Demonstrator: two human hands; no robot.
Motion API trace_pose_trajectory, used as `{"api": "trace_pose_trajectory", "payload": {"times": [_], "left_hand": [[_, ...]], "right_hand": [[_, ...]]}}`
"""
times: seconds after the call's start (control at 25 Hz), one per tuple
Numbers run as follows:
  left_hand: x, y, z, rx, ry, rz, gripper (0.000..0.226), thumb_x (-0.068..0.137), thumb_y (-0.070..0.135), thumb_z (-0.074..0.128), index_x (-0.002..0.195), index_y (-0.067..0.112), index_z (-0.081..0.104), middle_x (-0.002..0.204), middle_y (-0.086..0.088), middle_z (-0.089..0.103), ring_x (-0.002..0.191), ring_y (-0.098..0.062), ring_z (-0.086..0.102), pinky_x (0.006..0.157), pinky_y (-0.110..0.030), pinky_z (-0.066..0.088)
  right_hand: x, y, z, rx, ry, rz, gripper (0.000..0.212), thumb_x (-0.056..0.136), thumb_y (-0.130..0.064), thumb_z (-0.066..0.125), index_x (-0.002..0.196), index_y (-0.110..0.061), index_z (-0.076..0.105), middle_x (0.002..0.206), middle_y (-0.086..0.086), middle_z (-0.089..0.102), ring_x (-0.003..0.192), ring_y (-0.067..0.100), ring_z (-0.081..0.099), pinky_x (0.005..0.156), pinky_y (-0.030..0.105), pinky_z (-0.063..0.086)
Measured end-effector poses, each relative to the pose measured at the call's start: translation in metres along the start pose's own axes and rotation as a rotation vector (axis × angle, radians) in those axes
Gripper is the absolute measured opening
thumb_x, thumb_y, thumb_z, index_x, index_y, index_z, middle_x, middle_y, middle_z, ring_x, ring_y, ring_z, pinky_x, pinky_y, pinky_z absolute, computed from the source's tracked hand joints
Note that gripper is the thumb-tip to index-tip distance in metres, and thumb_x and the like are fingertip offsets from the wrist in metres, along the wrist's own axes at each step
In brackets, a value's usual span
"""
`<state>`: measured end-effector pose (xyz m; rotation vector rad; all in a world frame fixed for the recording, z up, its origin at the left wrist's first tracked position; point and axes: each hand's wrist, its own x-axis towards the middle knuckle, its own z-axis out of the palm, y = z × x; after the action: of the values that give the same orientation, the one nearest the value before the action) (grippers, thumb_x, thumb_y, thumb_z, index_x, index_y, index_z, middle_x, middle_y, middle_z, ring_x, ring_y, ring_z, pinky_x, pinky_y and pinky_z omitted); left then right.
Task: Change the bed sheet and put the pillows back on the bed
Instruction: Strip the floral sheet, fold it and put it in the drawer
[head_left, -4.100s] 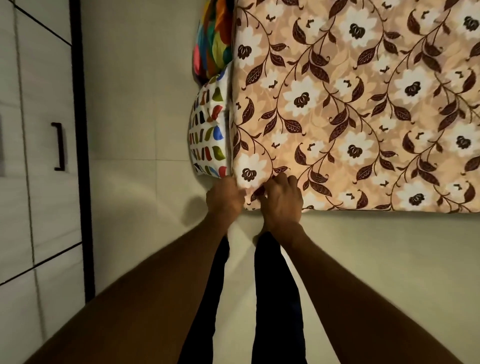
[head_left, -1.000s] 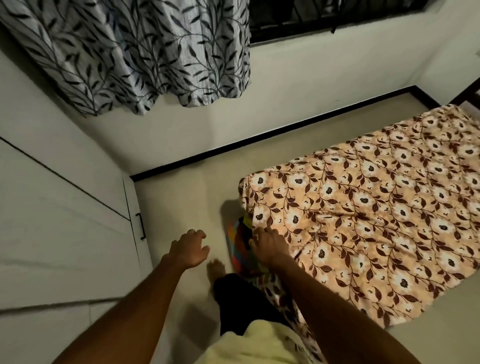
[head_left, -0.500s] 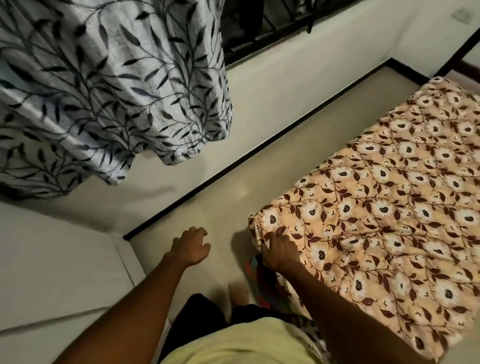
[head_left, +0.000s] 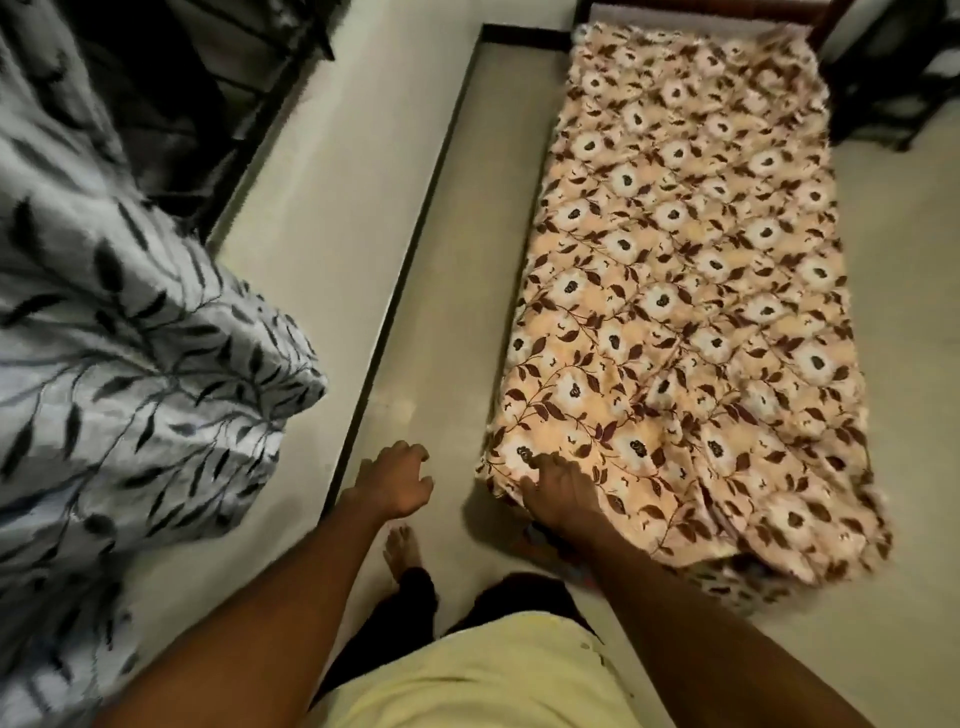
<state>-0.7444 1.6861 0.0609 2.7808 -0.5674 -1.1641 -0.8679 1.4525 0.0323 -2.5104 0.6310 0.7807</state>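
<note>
The peach bed sheet with brown leaves and white flowers (head_left: 691, 291) covers the low bed, which runs away from me. My right hand (head_left: 558, 493) rests on the sheet's near left corner, fingers laid on the cloth and thumb at the edge. My left hand (head_left: 397, 483) hovers over the floor left of the bed, fingers loosely curled, holding nothing. A bit of colourful patterned cloth (head_left: 732, 582) peeks out under the sheet's near edge; I cannot tell if it is a pillow.
A grey leaf-print curtain (head_left: 130, 389) hangs close on the left below a dark window grille (head_left: 182, 104). A strip of tiled floor (head_left: 457, 291) lies between the wall's black skirting and the bed. Dark furniture (head_left: 893, 78) stands at the far right. My bare foot (head_left: 402, 551) is on the floor.
The view has swung so the bed now runs straight away from me. My right hand stays on the sheet's corner and my left hand stays free above the floor.
</note>
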Motion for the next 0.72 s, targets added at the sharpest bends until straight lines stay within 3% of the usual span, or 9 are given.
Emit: {"api": "trace_pose_trajectory", "payload": {"times": [0.24, 0.4, 0.56, 0.72], "left_hand": [[0.069, -0.029, -0.059, 0.202, -0.115, 0.247, 0.050, 0.102, 0.048, 0.053, 0.146, 0.023, 0.051, 0.148, -0.007, 0.051, 0.135, -0.029, 0.051, 0.110, -0.046, 0.043], [0.116, -0.009, -0.086, 0.332, -0.213, 0.369, 0.044, 0.101, 0.049, 0.053, 0.137, 0.024, 0.060, 0.139, -0.004, 0.062, 0.126, -0.026, 0.058, 0.105, -0.047, 0.047], [0.160, 0.024, -0.106, 0.354, -0.272, 0.414, 0.040, 0.097, 0.048, 0.054, 0.128, 0.025, 0.065, 0.131, -0.003, 0.068, 0.117, -0.025, 0.063, 0.101, -0.048, 0.052], [0.196, 0.050, -0.105, 0.369, -0.363, 0.420, 0.042, 0.090, 0.051, 0.052, 0.121, 0.028, 0.068, 0.122, -0.001, 0.071, 0.108, -0.024, 0.066, 0.096, -0.046, 0.056]], "right_hand": [[0.000, -0.056, 0.014, 0.223, 0.077, 0.265, 0.051, 0.102, -0.051, 0.044, 0.140, -0.017, 0.054, 0.135, 0.013, 0.061, 0.124, 0.031, 0.056, 0.105, 0.048, 0.048], [0.016, -0.076, 0.008, 0.365, 0.132, 0.428, 0.047, 0.103, -0.048, 0.045, 0.135, -0.016, 0.059, 0.126, 0.010, 0.067, 0.117, 0.028, 0.061, 0.101, 0.043, 0.049], [0.043, -0.069, 0.014, 0.548, 0.122, 0.606, 0.039, 0.100, -0.039, 0.047, 0.126, -0.015, 0.063, 0.121, 0.010, 0.070, 0.110, 0.029, 0.065, 0.090, 0.038, 0.052], [0.068, -0.049, 0.024, 0.700, 0.111, 0.746, 0.036, 0.095, -0.033, 0.050, 0.117, -0.012, 0.069, 0.120, 0.012, 0.072, 0.108, 0.033, 0.068, 0.089, 0.037, 0.056]]}}
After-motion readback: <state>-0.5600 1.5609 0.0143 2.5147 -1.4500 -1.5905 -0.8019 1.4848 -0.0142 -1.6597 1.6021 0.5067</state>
